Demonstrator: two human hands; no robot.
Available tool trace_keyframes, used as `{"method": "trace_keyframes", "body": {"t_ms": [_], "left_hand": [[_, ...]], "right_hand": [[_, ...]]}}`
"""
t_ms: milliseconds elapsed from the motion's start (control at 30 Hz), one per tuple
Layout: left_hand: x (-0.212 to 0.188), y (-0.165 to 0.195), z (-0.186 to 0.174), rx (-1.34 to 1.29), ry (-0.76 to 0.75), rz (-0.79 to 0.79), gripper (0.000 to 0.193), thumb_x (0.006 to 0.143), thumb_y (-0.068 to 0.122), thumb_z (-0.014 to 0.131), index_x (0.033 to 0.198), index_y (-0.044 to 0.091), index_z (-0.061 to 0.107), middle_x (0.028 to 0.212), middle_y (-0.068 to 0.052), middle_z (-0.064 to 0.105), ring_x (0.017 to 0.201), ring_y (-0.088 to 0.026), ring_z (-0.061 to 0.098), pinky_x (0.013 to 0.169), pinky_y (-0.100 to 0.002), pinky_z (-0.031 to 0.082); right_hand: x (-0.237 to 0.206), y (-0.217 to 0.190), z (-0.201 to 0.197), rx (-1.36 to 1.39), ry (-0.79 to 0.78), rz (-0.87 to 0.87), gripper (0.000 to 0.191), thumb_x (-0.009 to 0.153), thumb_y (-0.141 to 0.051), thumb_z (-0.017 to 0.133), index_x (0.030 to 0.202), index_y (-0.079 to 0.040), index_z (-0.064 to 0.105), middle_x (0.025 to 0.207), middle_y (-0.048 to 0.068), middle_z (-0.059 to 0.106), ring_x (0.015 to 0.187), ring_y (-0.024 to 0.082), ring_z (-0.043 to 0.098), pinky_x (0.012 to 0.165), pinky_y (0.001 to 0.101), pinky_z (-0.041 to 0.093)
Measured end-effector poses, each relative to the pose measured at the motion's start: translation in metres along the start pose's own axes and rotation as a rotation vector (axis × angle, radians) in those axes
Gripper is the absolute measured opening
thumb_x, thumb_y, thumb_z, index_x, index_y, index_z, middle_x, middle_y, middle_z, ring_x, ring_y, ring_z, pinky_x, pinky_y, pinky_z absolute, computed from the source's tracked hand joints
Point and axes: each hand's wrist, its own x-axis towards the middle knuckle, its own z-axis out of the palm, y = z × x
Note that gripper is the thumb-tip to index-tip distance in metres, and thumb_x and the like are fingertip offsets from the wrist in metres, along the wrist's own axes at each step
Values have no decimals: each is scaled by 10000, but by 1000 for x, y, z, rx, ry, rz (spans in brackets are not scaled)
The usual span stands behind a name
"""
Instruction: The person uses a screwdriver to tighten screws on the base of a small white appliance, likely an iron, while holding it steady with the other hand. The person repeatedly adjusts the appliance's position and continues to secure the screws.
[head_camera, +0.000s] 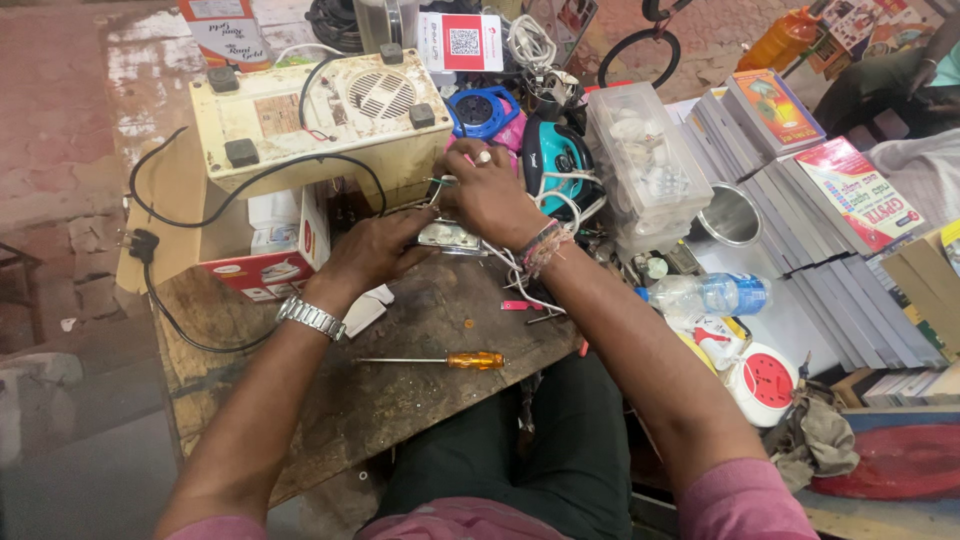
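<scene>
Both hands on a small metal part (447, 236) at the bench (400, 390) back edge, before the cream casing (320, 125). Left hand (375, 250) fingers pressed over it; right hand (490, 195) pinching wires (520, 275) — likely light, stiff, sharp-edged; wires fragile — best held by its sides.

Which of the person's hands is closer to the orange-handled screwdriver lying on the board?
Left. The left hand is just above the orange-handled screwdriver, with bare board between; the right hand sits farther up, toward the cream appliance.

Red-white carton (268, 255) under cream appliance; white-red code placard (459, 41) behind.
</scene>
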Motion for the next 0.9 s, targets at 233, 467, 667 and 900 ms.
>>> {"method": "trace_keyframes", "body": {"t_ms": [233, 467, 667, 900], "left_hand": [[0, 3, -1, -3, 4, 17, 607, 887, 367, 745, 1419, 141, 561, 1140, -157, 709, 936, -382, 702, 773, -484, 574], [-1, 4, 3, -1, 76, 86, 597, 880, 339, 771, 1396, 107, 581, 1112, -148, 717, 908, -366, 715, 756, -461, 586], [-3, 3, 5, 25, 77, 81, 589, 881, 333, 781, 1389, 105, 590, 1091, -147, 722, 875, -360, 723, 738, -455, 590], [-3, 3, 1, -12, 90, 133, 562, 864, 295, 783, 1370, 129, 602, 1152, -154, 717, 877, -365, 720, 727, -455, 588]], "right_hand": [[6, -1, 4, 50, -48, 148, 117, 722, -247, 807, 835, -259, 834, 1431, 47, 532, 1467, 347, 304, 1099, 590, 284], [13, 5, 3, 54, -181, 152, 140, 678, -249, 821, 817, -250, 835, 1470, 103, 492, 1501, 374, 235, 1150, 645, 204], [21, 4, 7, 66, -234, 191, 131, 701, -251, 809, 829, -253, 839, 1435, 95, 515, 1483, 385, 261, 1142, 701, 163], [24, -4, 10, -11, -285, 311, 154, 724, -262, 797, 871, -241, 839, 1394, 133, 543, 1474, 406, 274, 1131, 713, 144]]}}
